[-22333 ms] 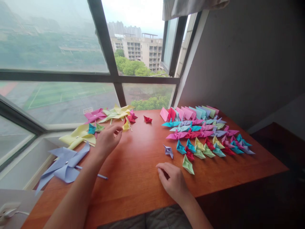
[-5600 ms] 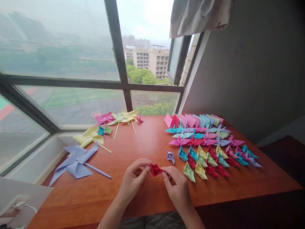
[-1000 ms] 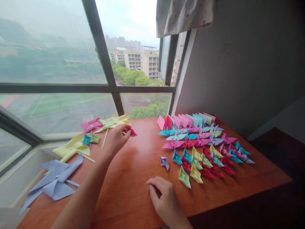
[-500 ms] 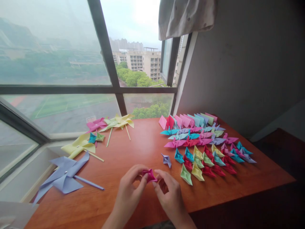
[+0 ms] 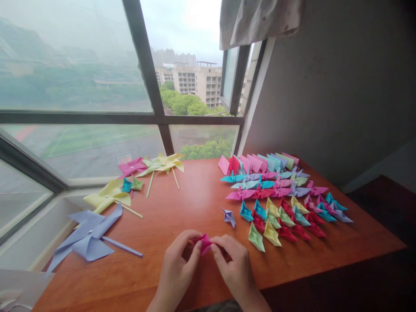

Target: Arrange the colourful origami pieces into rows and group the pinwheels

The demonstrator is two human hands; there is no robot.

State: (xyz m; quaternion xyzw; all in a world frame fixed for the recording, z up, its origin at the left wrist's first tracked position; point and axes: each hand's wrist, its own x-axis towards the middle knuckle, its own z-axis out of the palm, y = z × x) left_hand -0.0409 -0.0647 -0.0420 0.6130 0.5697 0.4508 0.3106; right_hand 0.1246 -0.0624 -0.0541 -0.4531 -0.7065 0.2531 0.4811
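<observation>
Between my hands, above the front of the wooden table [image 5: 156, 277], is a small magenta folded paper piece [image 5: 205, 244]. My left hand [image 5: 180, 262] pinches its left end between thumb and fingers. The right end is pinched by my right hand [image 5: 232, 262]. My fingertips cover both ends, so only the middle of the folds shows. Just beyond my right hand lies a small purple folded paper piece [image 5: 229, 216]. A green paper boat [image 5: 256, 238] and a yellow paper boat [image 5: 272, 234] are the closest of the rows to the right.
Several paper boats, paper cranes [image 5: 245, 194] and folded pieces [image 5: 256, 163] stand in rows on the right. On the left lie a purple pinwheel [image 5: 89, 234], a yellow pinwheel [image 5: 107, 196] and others by the window [image 5: 198, 138]. A wall [image 5: 325, 95] rises at the right.
Both hands have come slightly nearer to me with the magenta paper. My right fingers have closed onto its right end, and its middle now stands more upright. The view has shifted slightly.
</observation>
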